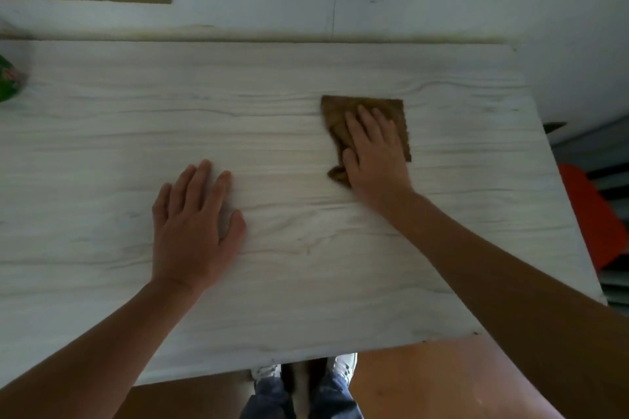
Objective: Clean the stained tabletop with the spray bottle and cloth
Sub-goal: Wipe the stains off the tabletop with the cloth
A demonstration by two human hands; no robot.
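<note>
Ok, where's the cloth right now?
In the head view, the brown cloth lies on the tabletop, right of centre, under the flat right hand; the left hand rests apart on bare wood.

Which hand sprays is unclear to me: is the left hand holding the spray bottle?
No, the left hand lies flat on the tabletop, holding nothing.

Head view, steeply down over tabletop [272,133]

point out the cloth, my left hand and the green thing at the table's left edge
brown cloth [335,114]: head view, its bare upper-left corner
left hand [194,224]: head view, back of the hand
green object [8,78]: head view, its visible part at the frame edge
</note>
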